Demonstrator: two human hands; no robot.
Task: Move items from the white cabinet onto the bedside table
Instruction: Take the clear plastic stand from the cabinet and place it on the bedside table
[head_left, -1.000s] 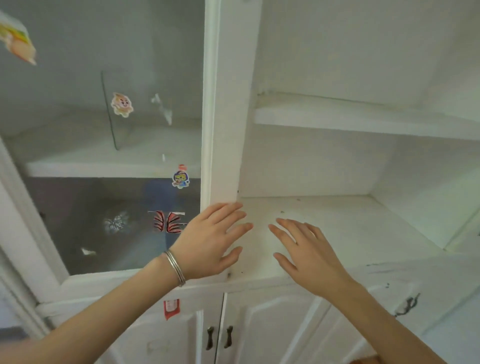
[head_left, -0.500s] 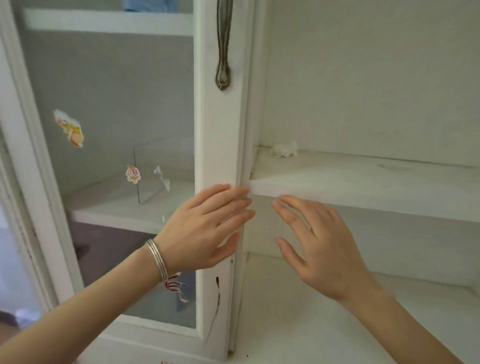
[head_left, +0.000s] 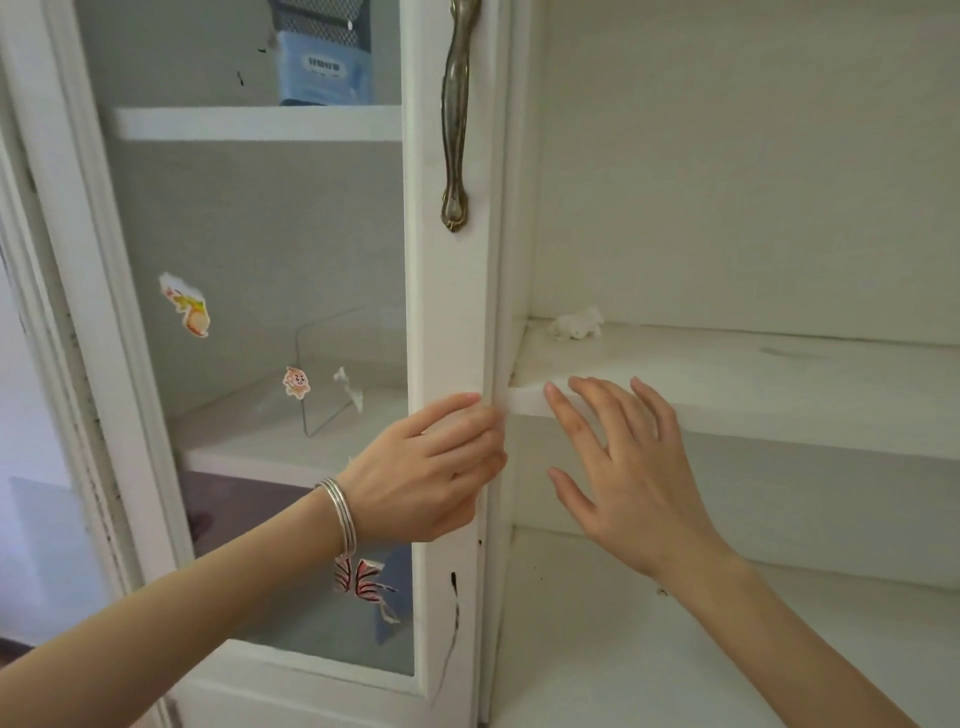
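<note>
The left hand (head_left: 431, 467) grips the free edge of the white glass-paned cabinet door (head_left: 449, 312), its fingers (head_left: 457, 415) curled round the frame, well below the long brass pull handle (head_left: 456, 114). The right hand (head_left: 628, 467) holds nothing. Its fingers (head_left: 574, 415) are straight and apart, with the tips at the front lip of the white wooden shelf (head_left: 753, 384).

Just beyond those fingertips, further back on that shelf, lies a small white lumpy object (head_left: 575, 325). A blue box (head_left: 324, 67) sits high above the left fingers, behind the glass.

The step in hand looks like opening and searching the white cabinet (head_left: 727, 182). The next move probably calls for the right fingers to reach over the lip and close on the small object — the bedside table is out of view.
</note>
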